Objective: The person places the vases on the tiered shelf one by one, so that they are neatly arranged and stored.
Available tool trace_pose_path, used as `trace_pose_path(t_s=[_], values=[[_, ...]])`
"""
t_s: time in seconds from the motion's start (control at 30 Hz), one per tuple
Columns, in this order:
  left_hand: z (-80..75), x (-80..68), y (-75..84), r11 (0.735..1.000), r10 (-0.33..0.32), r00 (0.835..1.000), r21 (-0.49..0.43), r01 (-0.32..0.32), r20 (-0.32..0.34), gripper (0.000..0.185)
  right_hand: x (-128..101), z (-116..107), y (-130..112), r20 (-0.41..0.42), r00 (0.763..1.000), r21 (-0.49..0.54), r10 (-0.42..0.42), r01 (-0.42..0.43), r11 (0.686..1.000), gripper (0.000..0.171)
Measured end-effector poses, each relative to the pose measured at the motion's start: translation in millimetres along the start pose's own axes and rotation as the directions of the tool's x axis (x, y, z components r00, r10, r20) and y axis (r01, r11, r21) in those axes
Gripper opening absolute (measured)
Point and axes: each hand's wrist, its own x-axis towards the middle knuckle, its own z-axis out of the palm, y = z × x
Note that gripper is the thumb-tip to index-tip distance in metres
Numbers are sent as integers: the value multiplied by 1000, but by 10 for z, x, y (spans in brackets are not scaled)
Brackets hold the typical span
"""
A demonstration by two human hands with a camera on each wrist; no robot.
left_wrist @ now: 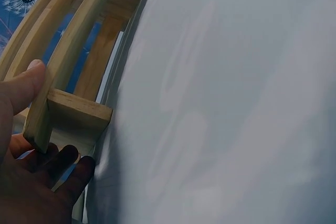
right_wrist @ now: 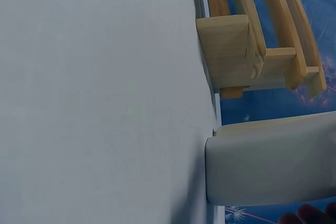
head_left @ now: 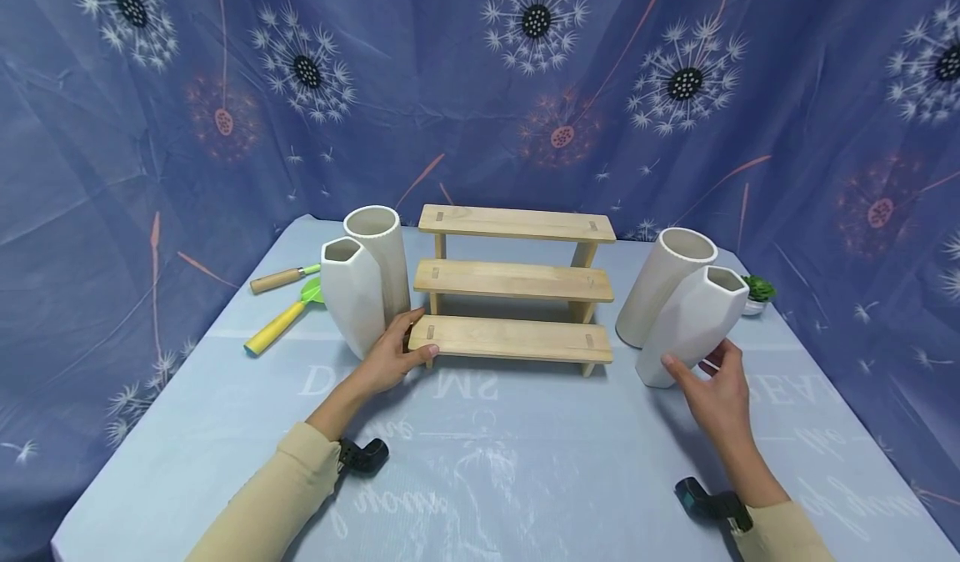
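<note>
A three-step wooden plant stand (head_left: 513, 337) stands at the middle of the table. At the left end of its lowest step, my left hand (head_left: 386, 362) grips the plank (left_wrist: 63, 56), thumb on the front and fingers curled beneath. Just behind that hand are a white faceted vase (head_left: 352, 295) and a taller white round vase (head_left: 386, 253). My right hand (head_left: 716, 391) holds another white faceted vase (head_left: 690, 320) low down, thumb in front and fingers at its right side. That vase (right_wrist: 268, 163) leans right in the head view, overlapping a white cylindrical vase (head_left: 663, 283).
A yellow-handled green trowel (head_left: 281, 324) and a wooden-handled garden tool (head_left: 281, 280) lie at the left. One small potted succulent (head_left: 757, 291) sits at the right edge. Behind the table (head_left: 480, 479) hangs a blue dandelion-print cloth (head_left: 420, 62).
</note>
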Motion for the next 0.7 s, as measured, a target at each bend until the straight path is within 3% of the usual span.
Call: trace_pose_path(t_s=[0.7], values=[[12,-7,23,1000,-7,1000,6,7,3,71,69,63,43,16,999,6,-29,29,1000,84]])
